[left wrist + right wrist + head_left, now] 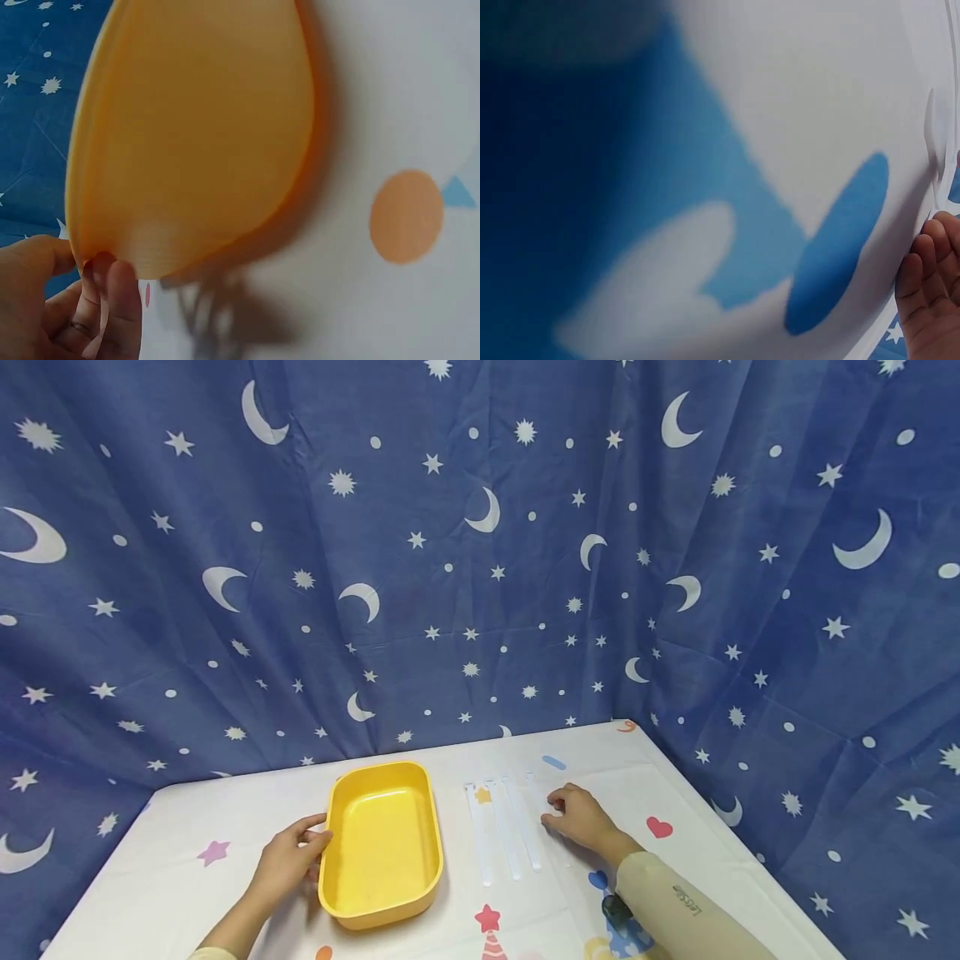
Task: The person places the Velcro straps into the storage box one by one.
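With thumb and fingers, my left hand point(291, 853) grips the left side wall of a yellow rectangular tub point(382, 852) with rounded corners. In the left wrist view the thumb and fingers point(124, 300) pinch the tub's rim point(75, 187), and the tub's outer wall fills much of the picture. Several thin white strips point(513, 831) with small heads at their far ends lie side by side, right of the tub. Just right of the rightmost strip, my right hand point(583, 818) rests near the tabletop, fingers loosely curled and holding nothing. Its fingers point(928, 251) show at the right wrist view's edge.
A white cloth point(180, 835) printed with stars, hearts and other coloured shapes covers the table. Behind and to the right hangs a blue curtain point(420, 635) with moons and stars. A small dark object point(617, 910) sits at the right forearm's sleeve.
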`<state>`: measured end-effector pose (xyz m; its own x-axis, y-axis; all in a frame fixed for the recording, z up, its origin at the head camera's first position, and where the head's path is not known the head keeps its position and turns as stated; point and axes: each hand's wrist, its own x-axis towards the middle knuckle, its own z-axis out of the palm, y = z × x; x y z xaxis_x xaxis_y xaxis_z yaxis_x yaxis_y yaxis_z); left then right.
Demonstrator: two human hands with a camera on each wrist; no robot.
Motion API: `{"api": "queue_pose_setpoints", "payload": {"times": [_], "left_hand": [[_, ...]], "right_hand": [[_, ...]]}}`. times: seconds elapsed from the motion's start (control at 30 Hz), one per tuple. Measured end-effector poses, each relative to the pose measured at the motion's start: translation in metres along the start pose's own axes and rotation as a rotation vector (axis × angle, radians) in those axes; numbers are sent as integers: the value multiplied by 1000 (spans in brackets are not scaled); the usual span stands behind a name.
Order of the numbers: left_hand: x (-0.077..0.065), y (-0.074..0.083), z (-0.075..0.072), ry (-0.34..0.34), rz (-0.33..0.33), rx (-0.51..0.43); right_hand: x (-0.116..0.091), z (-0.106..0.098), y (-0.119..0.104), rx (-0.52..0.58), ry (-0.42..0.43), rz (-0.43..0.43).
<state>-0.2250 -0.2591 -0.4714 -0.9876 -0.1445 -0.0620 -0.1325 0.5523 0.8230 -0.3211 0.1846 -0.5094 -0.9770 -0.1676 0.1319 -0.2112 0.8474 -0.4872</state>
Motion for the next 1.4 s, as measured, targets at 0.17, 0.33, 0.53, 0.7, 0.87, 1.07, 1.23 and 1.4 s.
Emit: {"api": "queue_pose_setpoints", "payload": {"times": [0.17, 0.33, 0.53, 0.7, 0.87, 1.07, 1.23, 1.4], "left_hand": [[3, -1, 1, -12, -74, -85], [4, -3, 1, -24, -117, -146], [4, -2, 1, -41, -147, -225], [4, -3, 2, -43, -165, -270], [5, -3, 2, -40, -167, -278], [5, -3, 3, -36, -160, -271], [6, -3, 3, -35, -165, -264], [6, -4, 3, -33, -169, -262]], "right_hand": [[2, 2, 1, 12, 15, 13], [3, 3, -1, 26, 28, 19], [6, 4, -4, 34, 54, 88], [8, 3, -9, 53, 67, 163], [9, 3, -14, 55, 86, 214], [10, 2, -16, 71, 103, 224], [11, 1, -15, 104, 109, 213], [12, -3, -16, 109, 103, 199]]}}
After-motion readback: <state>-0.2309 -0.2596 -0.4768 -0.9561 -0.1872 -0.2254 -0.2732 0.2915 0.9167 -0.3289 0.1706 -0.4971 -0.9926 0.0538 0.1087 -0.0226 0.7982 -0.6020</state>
